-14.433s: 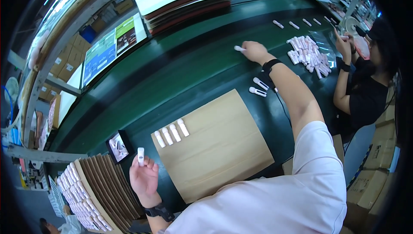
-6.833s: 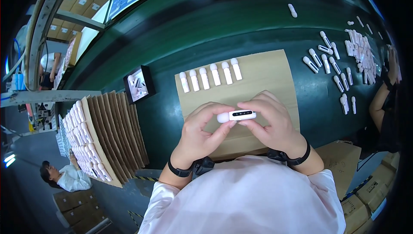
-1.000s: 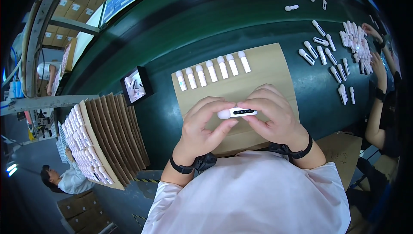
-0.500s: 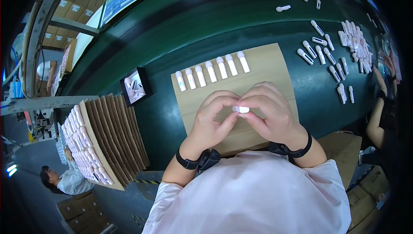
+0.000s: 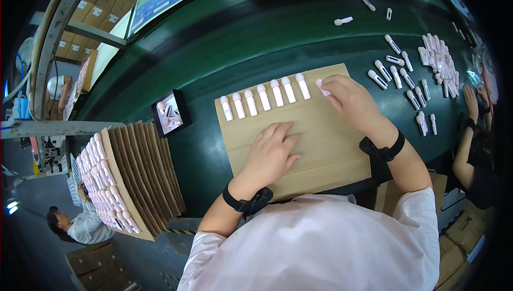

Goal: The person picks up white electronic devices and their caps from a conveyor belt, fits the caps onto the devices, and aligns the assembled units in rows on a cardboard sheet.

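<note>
Holding a white round-headed wand beside seven aligned wands.
Right hand: grip pinching it. Left hand: grip loosely wide, over brown cardboard sheet.

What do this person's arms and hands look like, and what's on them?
The left hand and right hand are bare, with no gloves. Each wrist has a black band, left and right, with a chunky black piece attached. The forearms are uncovered; the short sleeves are loose and whitish. I can't make out any markings on the bands.
</note>
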